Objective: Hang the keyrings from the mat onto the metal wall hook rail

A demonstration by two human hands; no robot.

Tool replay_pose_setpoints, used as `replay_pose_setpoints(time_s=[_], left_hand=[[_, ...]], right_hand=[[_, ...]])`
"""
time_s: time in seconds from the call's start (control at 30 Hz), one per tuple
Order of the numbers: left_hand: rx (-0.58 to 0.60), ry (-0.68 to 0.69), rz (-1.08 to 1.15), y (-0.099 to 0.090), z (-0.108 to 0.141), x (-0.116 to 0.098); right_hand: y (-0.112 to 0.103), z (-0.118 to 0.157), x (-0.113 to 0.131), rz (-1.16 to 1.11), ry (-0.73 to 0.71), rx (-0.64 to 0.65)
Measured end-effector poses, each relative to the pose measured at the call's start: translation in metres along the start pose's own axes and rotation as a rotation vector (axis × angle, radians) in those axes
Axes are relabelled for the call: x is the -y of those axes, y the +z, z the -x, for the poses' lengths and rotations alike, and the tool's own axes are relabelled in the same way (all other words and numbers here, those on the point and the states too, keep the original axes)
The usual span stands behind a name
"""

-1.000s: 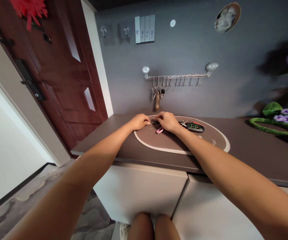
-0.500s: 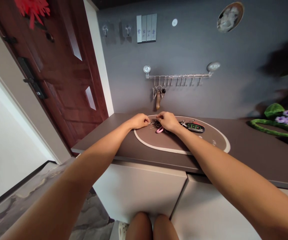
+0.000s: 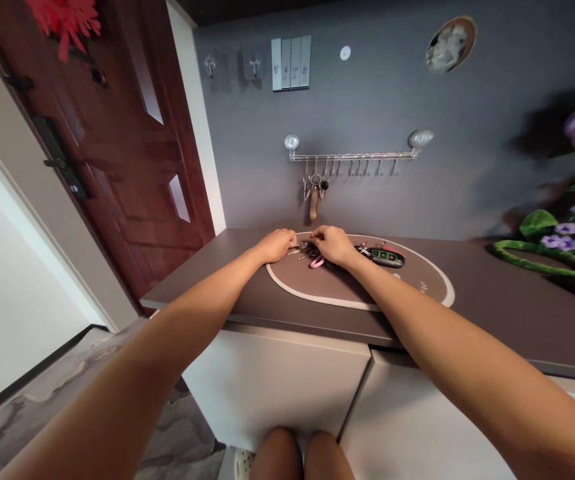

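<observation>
So our left hand [image 3: 276, 245] has its fingers bent down at the near tip of a small, silvery metal key bunch [image 3: 301, 250], tips drawn in narrow, but we can't tell if they're really pinching a piece or just touching it. Our right hand [image 3: 334, 245] is just across from it, fingers curled in over the dark end of the same bunch; the back of the hand hides the tips, so no telling what's gripped there either. The bunch lies between our two hands, with a glossy pink plastic loop [image 3: 316, 261] right beside it, under our right hand.

Looks to us like we're at the sorting or separating step, fiddling with the metal bits. The next move probably calls for a firm fingertip pinch on one side while the other side steadies.

Further out, a black oval car fob with green-outlined buttons [image 3: 386, 257] sits to the right of our right hand. All of it is on a brown oval mat with a pale border [image 3: 342, 293], on the dark brown tabletop [image 3: 487, 300]. Above, a clear plastic hook rail [image 3: 352, 157] has a tan elongated key holder [image 3: 314, 203] hanging near its left end.
</observation>
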State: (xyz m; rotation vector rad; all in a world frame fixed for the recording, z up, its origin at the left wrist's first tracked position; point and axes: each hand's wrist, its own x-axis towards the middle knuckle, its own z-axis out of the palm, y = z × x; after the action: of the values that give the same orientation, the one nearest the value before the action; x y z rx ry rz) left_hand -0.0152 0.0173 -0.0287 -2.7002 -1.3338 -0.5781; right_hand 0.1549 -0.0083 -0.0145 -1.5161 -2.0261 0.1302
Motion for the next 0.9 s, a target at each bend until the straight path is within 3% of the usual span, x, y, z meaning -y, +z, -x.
replay_pose_setpoints(time_s=[0.4,0.63,0.9], left_hand=[[-0.249,-0.093,0.049,-0.013,0.0,-0.005],[-0.334,-0.099,0.08,-0.019,-0.001,-0.008],[-0.433,-0.065,0.164,-0.022,0.0,-0.013]], right_hand=[[0.001,-0.002,-0.003,0.011,-0.021,-0.019],[-0.002,0.001,0.004,-0.189,-0.002,-0.049],[-0.002,0.003,0.008,-0.32,-0.089,-0.17]])
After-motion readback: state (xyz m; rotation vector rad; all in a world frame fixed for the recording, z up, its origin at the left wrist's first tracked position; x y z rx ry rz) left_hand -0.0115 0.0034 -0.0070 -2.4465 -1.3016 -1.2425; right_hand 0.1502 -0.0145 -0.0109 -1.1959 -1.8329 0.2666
